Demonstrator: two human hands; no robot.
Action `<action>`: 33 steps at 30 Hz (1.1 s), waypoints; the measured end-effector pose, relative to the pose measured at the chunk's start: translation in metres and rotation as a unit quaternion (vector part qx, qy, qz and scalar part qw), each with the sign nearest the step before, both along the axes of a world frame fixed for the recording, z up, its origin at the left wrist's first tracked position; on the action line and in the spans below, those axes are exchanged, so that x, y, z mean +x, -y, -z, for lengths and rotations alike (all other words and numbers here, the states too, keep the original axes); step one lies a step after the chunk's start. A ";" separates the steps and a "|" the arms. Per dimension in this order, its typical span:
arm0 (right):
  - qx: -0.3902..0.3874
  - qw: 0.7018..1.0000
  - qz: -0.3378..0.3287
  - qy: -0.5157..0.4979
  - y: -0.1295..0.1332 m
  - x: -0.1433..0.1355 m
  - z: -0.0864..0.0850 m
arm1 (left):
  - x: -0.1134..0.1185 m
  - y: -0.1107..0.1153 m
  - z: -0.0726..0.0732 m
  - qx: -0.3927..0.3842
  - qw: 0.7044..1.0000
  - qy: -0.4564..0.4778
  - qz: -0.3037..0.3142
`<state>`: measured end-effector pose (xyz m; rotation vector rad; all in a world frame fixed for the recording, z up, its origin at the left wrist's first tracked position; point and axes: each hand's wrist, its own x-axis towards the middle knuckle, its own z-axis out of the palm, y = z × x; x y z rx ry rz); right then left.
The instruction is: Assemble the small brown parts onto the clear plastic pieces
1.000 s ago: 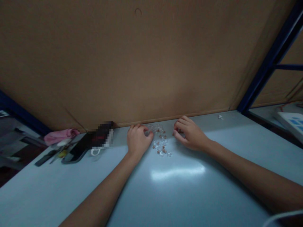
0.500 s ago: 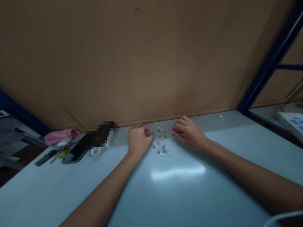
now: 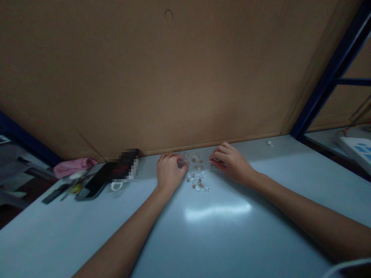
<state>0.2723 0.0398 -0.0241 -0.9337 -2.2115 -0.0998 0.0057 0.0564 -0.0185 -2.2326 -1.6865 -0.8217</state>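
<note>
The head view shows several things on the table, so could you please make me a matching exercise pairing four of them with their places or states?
Column one:
1. clear and brownish pieces
2. pink cloth
3. left hand
4. small white bit

Column two:
A. curled, just to the left of the scattered pieces
B. bunched up at the back left of the table
C. near the back edge, to the right of the right hand
D. scattered between the two hands

Right pairs: 1-D, 2-B, 3-A, 4-C.
</note>
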 end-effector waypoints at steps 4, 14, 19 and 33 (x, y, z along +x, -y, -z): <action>-0.001 1.000 -0.006 -0.005 -0.001 0.000 0.001 | 0.001 0.000 -0.001 0.016 1.000 0.010 -0.001; -0.013 1.000 -0.007 -0.007 -0.005 0.003 0.004 | 0.016 0.017 -0.003 0.000 0.981 0.010 0.195; -0.015 1.000 0.011 0.003 -0.008 0.006 0.010 | 0.016 0.016 0.001 -0.018 0.976 0.014 0.216; -0.042 0.999 0.029 -0.012 -0.013 0.008 0.022 | 0.016 0.013 0.000 -0.053 0.972 0.037 0.226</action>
